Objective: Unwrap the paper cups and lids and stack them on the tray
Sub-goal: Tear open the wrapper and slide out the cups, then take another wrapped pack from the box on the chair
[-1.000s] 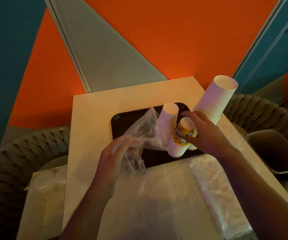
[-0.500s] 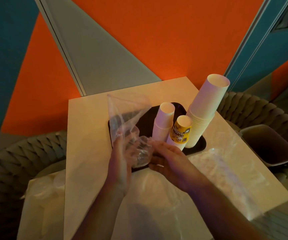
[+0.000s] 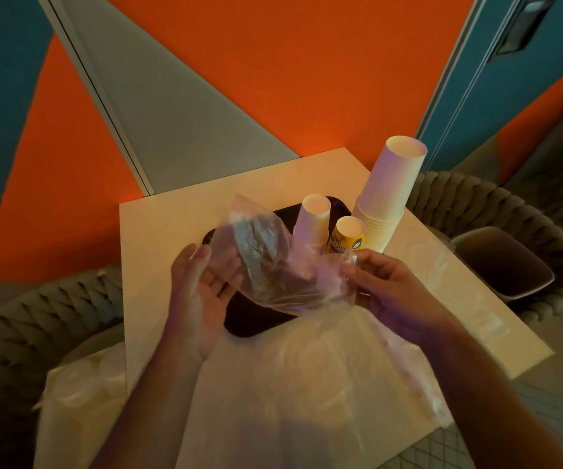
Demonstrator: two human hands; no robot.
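A dark tray point(image 3: 249, 321) lies on the pale table point(image 3: 158, 238). Three upturned cup stacks stand on it: a tall white stack point(image 3: 390, 194) at the right, a slimmer white stack point(image 3: 312, 220) in the middle, and a short yellow printed stack point(image 3: 347, 236) between them. An empty clear plastic wrapper point(image 3: 266, 262) hangs over the tray between my hands. My left hand point(image 3: 199, 292) is palm-up with straight fingers under the wrapper's left side. My right hand point(image 3: 385, 286) pinches the wrapper's right end.
Large clear plastic packs point(image 3: 293, 384) cover the near part of the table, and another pack point(image 3: 80, 401) lies on the left seat. A brown bin point(image 3: 503, 262) sits on the woven chair point(image 3: 476, 198) at the right. Orange and grey wall panels rise behind.
The wrapper has dropped from upright to lying crumpled between my hands. My right hand moved right and took its end. My left hand opened under it.
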